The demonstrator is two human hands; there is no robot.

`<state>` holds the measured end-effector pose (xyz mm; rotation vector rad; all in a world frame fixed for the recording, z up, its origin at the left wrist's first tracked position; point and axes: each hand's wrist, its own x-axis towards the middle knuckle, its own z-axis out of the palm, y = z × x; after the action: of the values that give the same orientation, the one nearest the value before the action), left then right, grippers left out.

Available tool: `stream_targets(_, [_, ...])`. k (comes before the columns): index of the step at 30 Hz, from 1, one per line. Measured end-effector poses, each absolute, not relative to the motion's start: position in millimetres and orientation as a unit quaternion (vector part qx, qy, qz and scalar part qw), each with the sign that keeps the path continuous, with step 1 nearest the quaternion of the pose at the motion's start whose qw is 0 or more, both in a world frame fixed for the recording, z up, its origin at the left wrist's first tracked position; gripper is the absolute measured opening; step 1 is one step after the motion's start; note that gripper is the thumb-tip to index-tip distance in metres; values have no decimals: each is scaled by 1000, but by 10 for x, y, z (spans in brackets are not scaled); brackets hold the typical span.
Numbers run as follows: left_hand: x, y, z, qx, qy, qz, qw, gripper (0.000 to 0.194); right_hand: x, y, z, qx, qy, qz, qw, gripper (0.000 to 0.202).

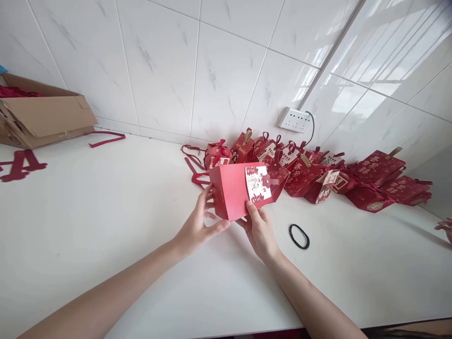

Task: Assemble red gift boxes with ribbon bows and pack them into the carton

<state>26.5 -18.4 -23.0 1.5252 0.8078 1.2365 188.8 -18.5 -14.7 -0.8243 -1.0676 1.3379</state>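
A red gift box (233, 190) is tilted on its side in the air over the white table, its base toward the left. On its front sits a white label (258, 183) with red characters and a line drawing, next to a dark red strap. My left hand (201, 223) grips the base end, fingers at the left side and thumb at the lower corner. With the thumb on the front face near the label, my right hand (260, 229) pinches the lower edge; its other fingers are partly hidden behind the box.
Several red gift boxes (302, 174) stand along the wall, some with ribbons. A black ring-shaped band (299, 236) lies on the table (106, 226). At the left are a cardboard box (52, 115) and red strips (23, 165). A power strip (294, 120) is on the wall. Another person's hand (445, 228) shows at right.
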Motion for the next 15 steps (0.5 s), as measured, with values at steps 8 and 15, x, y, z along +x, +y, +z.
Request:
stream_targets(8, [258, -133, -100, 369, 325, 527, 693, 70, 1912, -285, -177, -400, -717, 204, 534, 24])
stream_targets(15, [215, -128, -38, 234, 317, 375, 839, 58, 1960, -314, -110, -302, -767, 98, 557, 20])
